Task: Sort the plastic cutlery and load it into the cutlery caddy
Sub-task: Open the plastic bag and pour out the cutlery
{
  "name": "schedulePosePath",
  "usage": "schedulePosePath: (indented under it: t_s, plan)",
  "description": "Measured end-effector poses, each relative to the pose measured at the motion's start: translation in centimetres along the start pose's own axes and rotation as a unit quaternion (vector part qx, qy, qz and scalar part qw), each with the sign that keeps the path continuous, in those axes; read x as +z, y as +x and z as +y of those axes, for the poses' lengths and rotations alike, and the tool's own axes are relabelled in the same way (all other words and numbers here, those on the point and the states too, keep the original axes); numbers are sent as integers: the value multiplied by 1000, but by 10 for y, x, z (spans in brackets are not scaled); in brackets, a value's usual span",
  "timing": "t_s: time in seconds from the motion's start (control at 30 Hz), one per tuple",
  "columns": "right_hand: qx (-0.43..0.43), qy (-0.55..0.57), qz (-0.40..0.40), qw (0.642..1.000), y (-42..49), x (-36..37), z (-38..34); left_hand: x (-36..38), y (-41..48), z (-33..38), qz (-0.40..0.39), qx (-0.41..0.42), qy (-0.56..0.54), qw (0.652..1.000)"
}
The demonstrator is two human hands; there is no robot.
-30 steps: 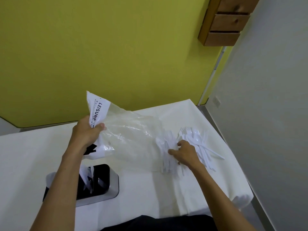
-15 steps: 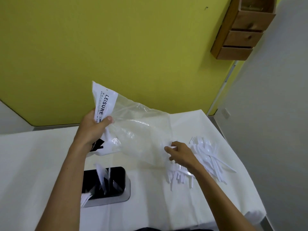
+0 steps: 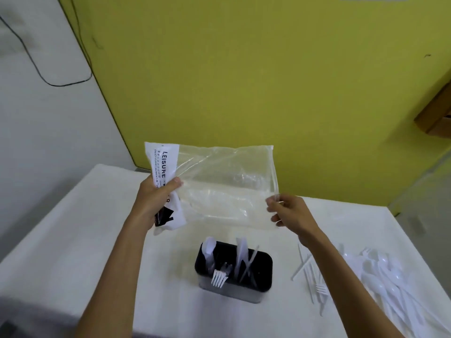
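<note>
Right hand (image 3: 290, 212) now at bag (image 3: 227, 189) above caddy (image 3: 233, 272)

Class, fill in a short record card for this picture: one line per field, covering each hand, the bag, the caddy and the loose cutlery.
left hand: grips the printed white end of the clear plastic bag
right hand: pinches the bag's opposite edge
bag: held spread above the white table, looks empty
black rectangular cutlery caddy: upright, a few white pieces inside
loose white plastic cutlery: heaped on the table, right of the caddy
</note>
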State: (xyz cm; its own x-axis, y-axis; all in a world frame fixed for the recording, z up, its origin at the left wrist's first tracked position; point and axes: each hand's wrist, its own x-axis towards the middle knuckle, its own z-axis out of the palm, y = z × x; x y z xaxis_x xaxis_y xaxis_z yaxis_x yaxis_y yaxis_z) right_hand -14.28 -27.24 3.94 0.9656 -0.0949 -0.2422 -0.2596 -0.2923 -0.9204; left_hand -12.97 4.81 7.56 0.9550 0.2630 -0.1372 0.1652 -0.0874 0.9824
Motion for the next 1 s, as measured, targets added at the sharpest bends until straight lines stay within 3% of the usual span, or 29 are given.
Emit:
schedulePosePath:
  t_s: [0.13, 0.27, 0.37, 0.47, 0.53, 0.63, 0.77, 0.87, 1.0]
  plan:
    - [-25, -32, -45, 998, 17, 62, -29, -72, 3, -39, 73, -65, -19, 995]
    - [-67, -131, -112, 983, 44, 138, -51, -118, -6, -105, 185, -146, -7, 972]
    - [-80, -226, -155, 958, 58, 189, -54, -132, -20, -143, 247, -217, 57, 943]
    - [-75, -301, -184, 932, 69, 232, -41, -146, -28, -167, 276, -204, 225, 912]
    - [-66, -331, -191, 922, 74, 252, -31, -150, -33, -179, 238, -134, 345, 898]
    - [-33, -350, -195, 916, 72, 271, -25, -139, -39, -196, 97, -27, 436, 894]
    - [-8, -372, -200, 906, 70, 273, -22, -126, -40, -213, -49, -30, 497, 866]
    - [-17, -401, -190, 896, 73, 262, -20, -120, -30, -204, -80, -40, 514, 853]
    - [-27, -406, -154, 901, 72, 225, -28, -87, -12, -149, -88, 14, 463, 882]
